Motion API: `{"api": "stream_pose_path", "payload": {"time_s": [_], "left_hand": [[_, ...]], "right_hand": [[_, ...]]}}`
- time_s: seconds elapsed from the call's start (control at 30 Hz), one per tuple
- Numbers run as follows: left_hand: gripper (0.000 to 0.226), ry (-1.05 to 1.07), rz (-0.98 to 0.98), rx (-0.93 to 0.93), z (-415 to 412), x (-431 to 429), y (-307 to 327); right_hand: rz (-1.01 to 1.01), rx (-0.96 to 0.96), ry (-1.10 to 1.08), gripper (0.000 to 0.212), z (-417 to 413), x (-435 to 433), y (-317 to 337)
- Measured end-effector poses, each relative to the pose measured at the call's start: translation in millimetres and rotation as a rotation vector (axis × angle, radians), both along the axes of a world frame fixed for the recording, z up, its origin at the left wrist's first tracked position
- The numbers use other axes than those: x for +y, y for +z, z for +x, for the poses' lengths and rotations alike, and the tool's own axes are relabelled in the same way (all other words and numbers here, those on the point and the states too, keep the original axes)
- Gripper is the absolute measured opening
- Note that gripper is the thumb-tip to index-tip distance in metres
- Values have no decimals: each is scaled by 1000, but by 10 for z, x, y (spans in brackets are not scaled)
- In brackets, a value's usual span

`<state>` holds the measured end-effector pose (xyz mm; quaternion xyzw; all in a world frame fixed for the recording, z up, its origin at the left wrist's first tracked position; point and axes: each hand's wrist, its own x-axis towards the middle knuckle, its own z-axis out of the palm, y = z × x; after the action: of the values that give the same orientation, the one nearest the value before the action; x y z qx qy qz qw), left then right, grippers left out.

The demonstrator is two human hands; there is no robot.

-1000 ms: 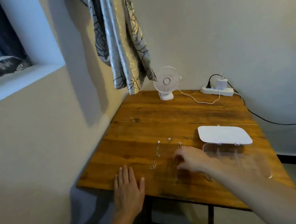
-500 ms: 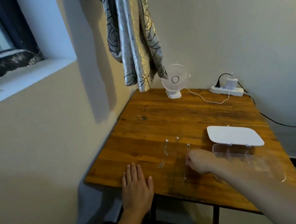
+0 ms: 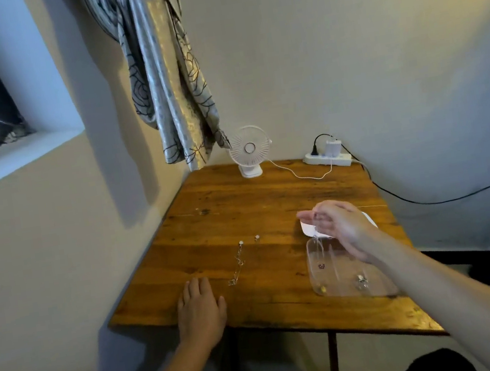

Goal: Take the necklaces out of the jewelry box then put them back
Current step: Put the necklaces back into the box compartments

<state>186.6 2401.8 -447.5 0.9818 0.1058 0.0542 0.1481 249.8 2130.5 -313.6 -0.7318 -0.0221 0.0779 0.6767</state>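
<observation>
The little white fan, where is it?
In the head view, the fan stands at the table's far edge by the wall, just below the hanging curtain and left of the power strip.

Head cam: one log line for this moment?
right hand: holds necklace over jewelry box | left hand: flat on table | another chain: on table

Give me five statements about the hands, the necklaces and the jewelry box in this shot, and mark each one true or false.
1. The left hand lies flat on the wooden table. True.
2. The right hand holds a thin chain that hangs down over the clear jewelry box. True.
3. The box's white lid is shut over it. False: it stands open, behind the right hand.
4. No necklace is left on the table. False: a necklace lies ahead of the left hand.
5. The white fan stands at the far edge. True.
</observation>
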Motion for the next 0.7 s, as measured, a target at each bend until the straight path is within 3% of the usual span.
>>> {"api": "stream_pose_path", "payload": {"time_s": [0.17,0.33,0.5,0.7], "left_hand": [[49,-151,-170,-153,25,-567,261],[46,-252,-269,-179,128,-1240,364],[56,-218,-445,14,284,-1687,349],[31,-279,-452,28,274,-1755,100]], "right_hand": [[317,91,-178,14,-57,-316,90],[384,203,-394,10,33,-635,-165],[306,266,-448,11,14,-881,-464],[95,179,-416,13,-113,-1067,-636]]}}
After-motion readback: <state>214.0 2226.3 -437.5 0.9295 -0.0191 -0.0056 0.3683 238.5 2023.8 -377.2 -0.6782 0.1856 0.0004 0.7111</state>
